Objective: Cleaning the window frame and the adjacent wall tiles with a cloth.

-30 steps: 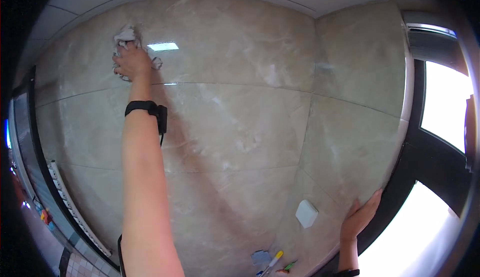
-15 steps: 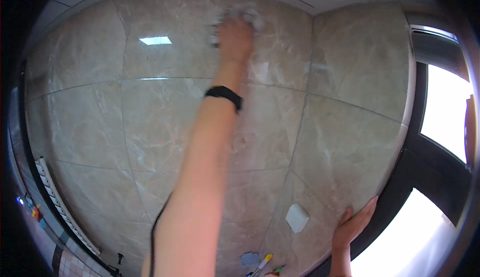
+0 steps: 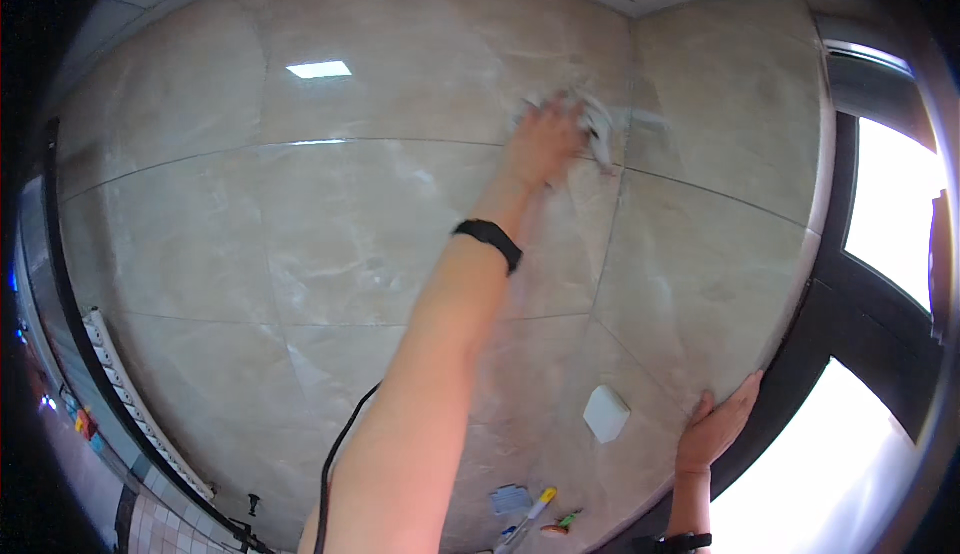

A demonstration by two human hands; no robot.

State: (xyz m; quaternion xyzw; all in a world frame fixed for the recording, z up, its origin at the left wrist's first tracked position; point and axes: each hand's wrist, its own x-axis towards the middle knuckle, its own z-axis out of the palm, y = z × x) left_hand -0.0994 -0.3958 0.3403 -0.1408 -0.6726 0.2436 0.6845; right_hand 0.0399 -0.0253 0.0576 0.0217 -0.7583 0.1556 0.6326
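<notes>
My left hand (image 3: 547, 144) is pressed over a whitish-grey cloth (image 3: 597, 129), high on the beige marbled tile wall (image 3: 370, 224), close to the corner. Its fingers lie across the cloth and are slightly blurred. The cloth's crumpled edge sticks out to the right of them. A black band circles the left wrist, and a black cord hangs along that forearm. Lower right, my right hand (image 3: 715, 432) rests flat with its thumb apart on the side wall, its fingertips at the dark window frame (image 3: 850, 324). It holds nothing.
A white plate (image 3: 606, 414) is fixed on the wall left of my right hand. Below are a blue-grey flat item (image 3: 510, 499), a yellow-ended handle (image 3: 542, 501) and a small green-and-brown item (image 3: 563, 525). A white slatted strip (image 3: 140, 409) runs along the left, beside a dark rail.
My left hand has slid the cloth right and down across the tiles, from the upper middle toward the corner. My right hand stays against the side wall by the frame.
</notes>
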